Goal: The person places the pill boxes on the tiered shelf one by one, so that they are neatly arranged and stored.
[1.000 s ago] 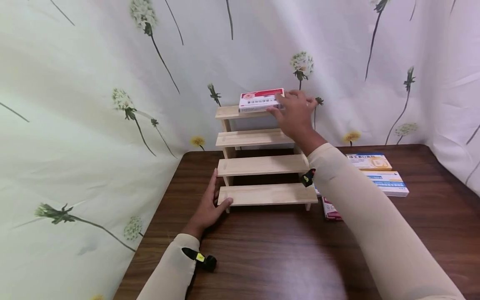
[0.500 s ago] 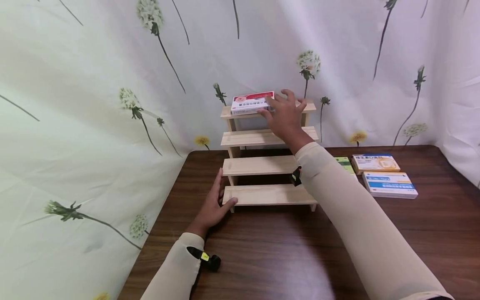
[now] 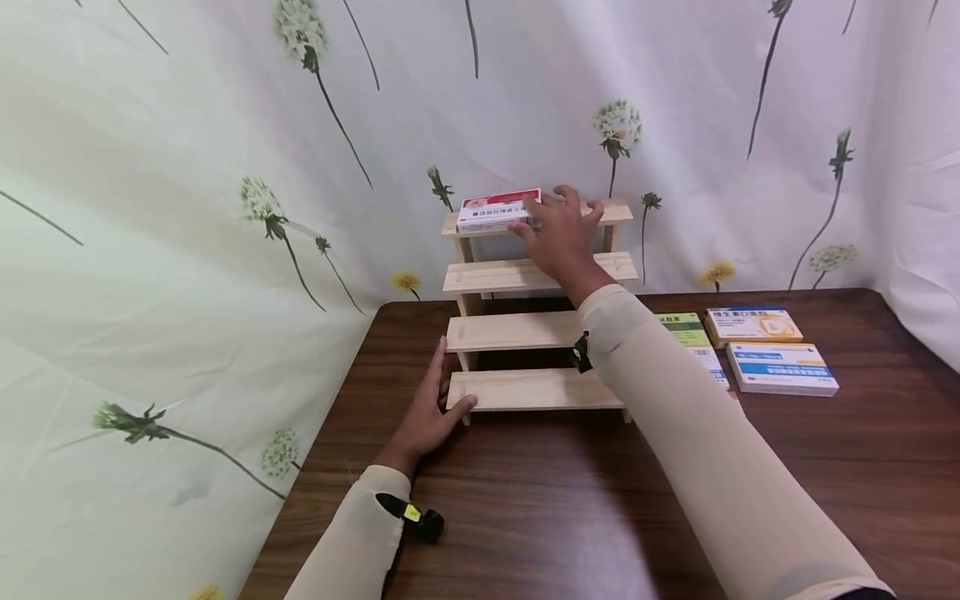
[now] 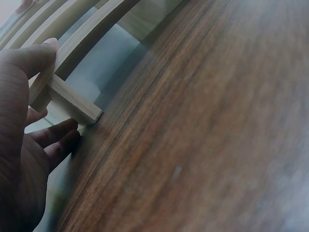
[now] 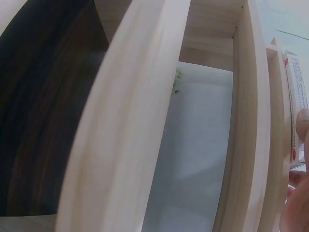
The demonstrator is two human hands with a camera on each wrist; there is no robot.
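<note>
A four-step wooden display rack stands on the table. On the left part of its top step lies a red-and-white medicine box. My right hand holds that box by its right end, thumb at the front edge and a finger on top. In the right wrist view, the thumb touches the side of the medicine box. My left hand grips the left end of the lowest step. The left wrist view has the thumb on that board of the rack and fingers around its end support.
Right of the rack, several medicine boxes lie on the dark wooden table: a green-and-white box, an orange-and-white box and a blue-and-white box. My right forearm partly covers the green one. A dandelion-print cloth hangs behind.
My right hand has slid the medicine box left along the top step, towards its left end. My left hand stays at the rack. The head view has shifted slightly.
</note>
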